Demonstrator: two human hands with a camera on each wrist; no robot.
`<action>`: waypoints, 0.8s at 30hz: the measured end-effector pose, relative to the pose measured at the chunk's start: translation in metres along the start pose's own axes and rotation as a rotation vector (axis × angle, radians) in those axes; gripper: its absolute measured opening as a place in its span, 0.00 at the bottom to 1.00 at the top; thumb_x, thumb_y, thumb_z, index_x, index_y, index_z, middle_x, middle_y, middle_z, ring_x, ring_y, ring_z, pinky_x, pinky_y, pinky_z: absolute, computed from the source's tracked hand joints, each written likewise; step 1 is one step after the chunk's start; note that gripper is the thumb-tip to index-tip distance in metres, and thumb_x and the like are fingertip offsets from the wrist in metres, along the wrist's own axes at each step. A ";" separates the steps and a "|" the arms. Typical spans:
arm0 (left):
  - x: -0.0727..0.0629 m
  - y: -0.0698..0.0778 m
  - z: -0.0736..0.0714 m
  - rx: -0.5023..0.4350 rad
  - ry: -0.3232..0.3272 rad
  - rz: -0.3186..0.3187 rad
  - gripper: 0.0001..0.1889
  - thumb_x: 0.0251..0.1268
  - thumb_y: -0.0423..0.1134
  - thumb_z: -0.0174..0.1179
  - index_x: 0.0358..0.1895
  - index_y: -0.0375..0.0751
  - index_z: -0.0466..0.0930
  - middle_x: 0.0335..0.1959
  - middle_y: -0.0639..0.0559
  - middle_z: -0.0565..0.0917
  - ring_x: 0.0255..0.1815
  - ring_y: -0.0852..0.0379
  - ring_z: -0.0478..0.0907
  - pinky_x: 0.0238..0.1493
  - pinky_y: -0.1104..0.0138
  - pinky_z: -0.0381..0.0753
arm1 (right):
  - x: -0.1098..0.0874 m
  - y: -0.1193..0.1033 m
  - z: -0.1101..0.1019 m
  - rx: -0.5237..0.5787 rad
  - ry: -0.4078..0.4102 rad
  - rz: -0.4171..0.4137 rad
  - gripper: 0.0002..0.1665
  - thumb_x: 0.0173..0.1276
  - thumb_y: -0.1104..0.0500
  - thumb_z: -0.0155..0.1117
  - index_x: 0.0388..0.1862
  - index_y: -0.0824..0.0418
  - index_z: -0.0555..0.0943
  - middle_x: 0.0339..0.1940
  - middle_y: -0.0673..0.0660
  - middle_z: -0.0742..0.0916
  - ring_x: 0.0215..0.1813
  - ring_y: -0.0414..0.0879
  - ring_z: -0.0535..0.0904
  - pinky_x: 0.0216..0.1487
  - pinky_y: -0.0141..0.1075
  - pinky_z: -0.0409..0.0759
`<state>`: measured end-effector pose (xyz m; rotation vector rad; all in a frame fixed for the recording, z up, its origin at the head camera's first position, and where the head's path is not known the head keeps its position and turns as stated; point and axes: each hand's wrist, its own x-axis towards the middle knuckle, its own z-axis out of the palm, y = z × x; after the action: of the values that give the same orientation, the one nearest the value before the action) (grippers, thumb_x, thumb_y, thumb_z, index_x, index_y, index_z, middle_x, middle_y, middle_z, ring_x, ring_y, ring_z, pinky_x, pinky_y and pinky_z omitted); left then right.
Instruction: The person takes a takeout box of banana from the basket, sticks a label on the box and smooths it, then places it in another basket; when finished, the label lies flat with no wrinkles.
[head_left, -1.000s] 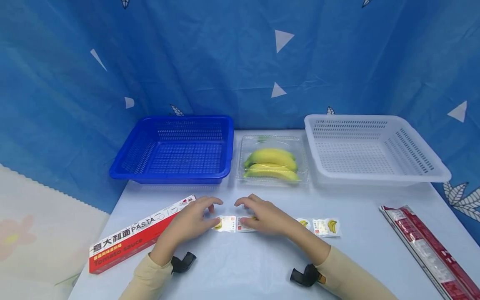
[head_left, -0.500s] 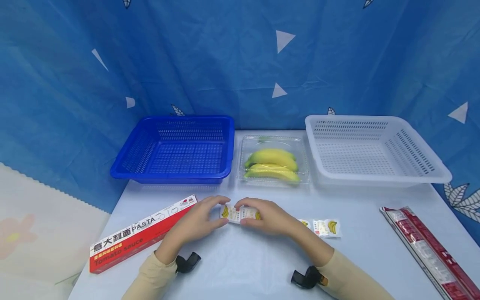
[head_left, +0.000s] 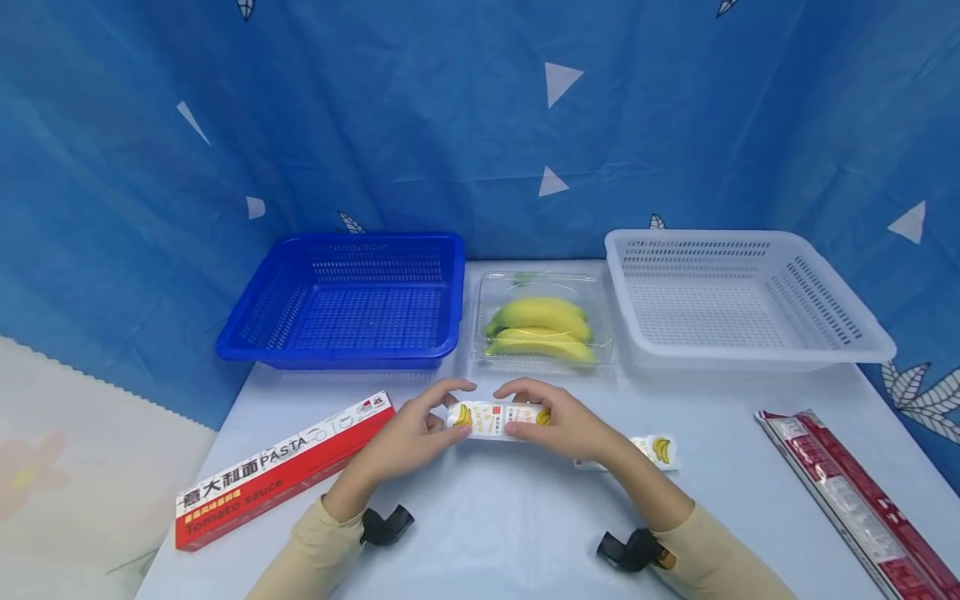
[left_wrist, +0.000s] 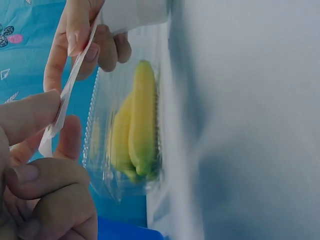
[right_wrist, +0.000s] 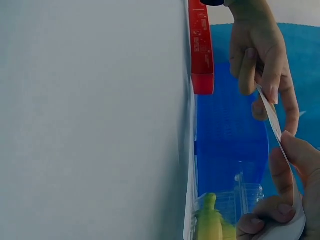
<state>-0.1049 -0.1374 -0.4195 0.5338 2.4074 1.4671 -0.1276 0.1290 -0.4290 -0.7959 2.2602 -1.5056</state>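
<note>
"Count?"
"Two yellow bananas [head_left: 542, 317] in one clear plastic box [head_left: 592, 292]."
"Hands?"
"My left hand [head_left: 417, 430] and right hand [head_left: 567, 423], half-curled, both pinch the flat white banana-printed sachet strip [head_left: 489, 420] above the pale tabletop [head_left: 495, 517]."

Red-and-white box [head_left: 285, 471]: white face is showing 意大利面 in black, then PASTA in capitals. Red face is reading "Tomato sauce" in dark letters, under a yellow Chinese line too small to make out surely. Banana-printed strip [head_left: 489, 419] is bearing yellow print and a red stamp, illegible. Second strip [head_left: 662, 450] and red packet [head_left: 840, 492] are carrying unreadable marks.
</note>
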 end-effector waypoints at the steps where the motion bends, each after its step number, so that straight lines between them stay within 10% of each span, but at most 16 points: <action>1: 0.000 0.000 0.000 -0.012 0.003 0.000 0.26 0.66 0.39 0.66 0.66 0.54 0.71 0.51 0.45 0.76 0.14 0.66 0.61 0.17 0.73 0.63 | -0.001 0.000 -0.001 0.013 0.000 0.006 0.23 0.66 0.52 0.71 0.60 0.48 0.78 0.47 0.53 0.84 0.38 0.43 0.81 0.36 0.33 0.82; 18: 0.005 0.002 0.009 -0.074 0.119 0.039 0.14 0.64 0.35 0.66 0.53 0.50 0.82 0.26 0.49 0.70 0.24 0.61 0.66 0.23 0.74 0.65 | -0.003 -0.003 -0.009 -0.134 0.051 -0.031 0.25 0.60 0.48 0.75 0.58 0.40 0.82 0.49 0.45 0.83 0.48 0.42 0.73 0.46 0.33 0.76; 24: 0.006 0.005 0.010 -0.105 0.131 0.051 0.14 0.64 0.34 0.66 0.52 0.48 0.82 0.27 0.51 0.71 0.26 0.60 0.67 0.25 0.74 0.67 | -0.004 -0.007 -0.010 -0.007 0.046 0.002 0.24 0.60 0.52 0.76 0.56 0.44 0.82 0.54 0.46 0.85 0.56 0.44 0.78 0.53 0.35 0.79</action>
<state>-0.1057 -0.1249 -0.4200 0.4922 2.4134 1.6889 -0.1281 0.1366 -0.4184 -0.7679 2.2999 -1.5307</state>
